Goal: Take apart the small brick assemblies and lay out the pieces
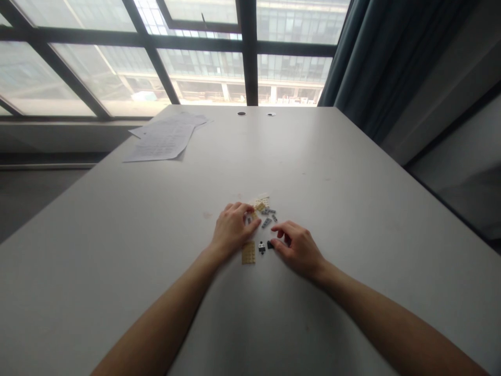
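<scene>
Small building bricks lie in a loose group on the white table. My left hand (234, 225) rests at the left of the group, thumb and fingers apart, beside tan pieces (261, 204). Several grey pieces (266, 223) lie between my hands. Nearer to me a flat tan studded plate (248, 253) lies below my left hand, and a small black-and-white piece (262, 247) sits to its right. My right hand (296, 245) has its fingers curled and apart, with the thumb tip next to a small black piece (270, 244).
Printed paper sheets (164, 137) lie at the table's far left. Two round holes, one dark (241, 113), are near the far edge of the white table (352, 209). Behind it stand large windows, and a dark curtain (376, 62) hangs at the right.
</scene>
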Demonstrator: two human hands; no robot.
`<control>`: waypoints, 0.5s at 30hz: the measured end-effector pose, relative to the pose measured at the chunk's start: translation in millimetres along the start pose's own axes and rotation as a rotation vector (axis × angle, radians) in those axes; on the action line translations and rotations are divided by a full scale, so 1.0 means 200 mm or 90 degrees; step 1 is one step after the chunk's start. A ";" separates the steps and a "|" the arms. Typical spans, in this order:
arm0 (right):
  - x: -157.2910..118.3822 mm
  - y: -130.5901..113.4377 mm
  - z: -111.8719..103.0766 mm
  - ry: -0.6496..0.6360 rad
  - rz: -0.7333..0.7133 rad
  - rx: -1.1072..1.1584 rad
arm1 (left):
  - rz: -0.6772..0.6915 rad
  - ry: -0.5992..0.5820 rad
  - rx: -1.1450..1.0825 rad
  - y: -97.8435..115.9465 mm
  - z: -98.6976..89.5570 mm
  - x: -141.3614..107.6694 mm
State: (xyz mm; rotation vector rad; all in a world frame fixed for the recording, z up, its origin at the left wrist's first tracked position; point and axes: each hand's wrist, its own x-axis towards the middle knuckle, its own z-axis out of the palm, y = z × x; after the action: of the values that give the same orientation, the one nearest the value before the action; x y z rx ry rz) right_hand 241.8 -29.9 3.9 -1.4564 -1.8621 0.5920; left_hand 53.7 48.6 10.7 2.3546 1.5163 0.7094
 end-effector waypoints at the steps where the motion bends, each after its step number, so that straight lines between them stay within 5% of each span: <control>1: 0.00 0.00 0.00 0.000 0.000 0.000 | 0.008 0.003 0.002 0.00 0.00 0.00; 9: 0.00 0.01 0.00 0.013 0.006 0.039 | 0.039 0.055 -0.038 0.00 0.01 -0.02; 15: 0.00 0.02 -0.01 0.098 0.010 0.132 | 0.263 0.141 -0.181 0.11 -0.01 -0.06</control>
State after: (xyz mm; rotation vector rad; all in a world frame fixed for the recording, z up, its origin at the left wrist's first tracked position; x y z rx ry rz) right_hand 246.1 -28.9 1.2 -1.3412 -1.6220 0.6420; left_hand 65.6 29.1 19.1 2.4435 0.9184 1.2260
